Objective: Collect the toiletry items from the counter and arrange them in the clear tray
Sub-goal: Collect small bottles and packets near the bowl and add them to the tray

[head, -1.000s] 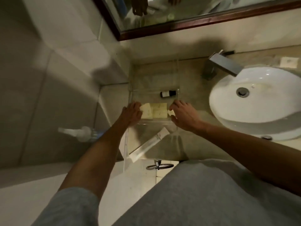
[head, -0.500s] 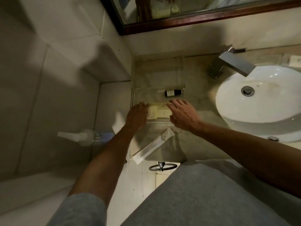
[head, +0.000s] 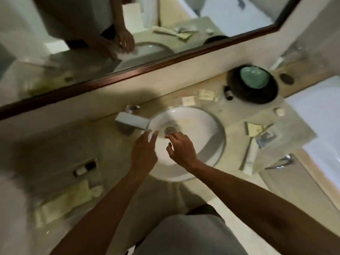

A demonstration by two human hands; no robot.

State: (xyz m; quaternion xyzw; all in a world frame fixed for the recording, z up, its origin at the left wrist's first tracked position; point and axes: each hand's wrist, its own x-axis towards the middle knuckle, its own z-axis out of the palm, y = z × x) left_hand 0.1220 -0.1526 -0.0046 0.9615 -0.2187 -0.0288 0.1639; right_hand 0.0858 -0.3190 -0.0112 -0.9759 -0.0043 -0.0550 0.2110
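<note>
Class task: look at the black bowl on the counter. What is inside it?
Inside the black bowl sits one pale green rounded object. The bowl's floor beneath it is covered.

View swung right: I now see the white round sink basin [head: 198, 129] centred. Both hands have left the clear plastic tray [head: 73, 188], now blurred at near left. Left hand [head: 144, 152] and right hand [head: 181, 150] hover over the basin, fingers loosely spread, holding nothing. New in view far right: black bowl [head: 253, 85], pale sachets [head: 207, 94].
</note>
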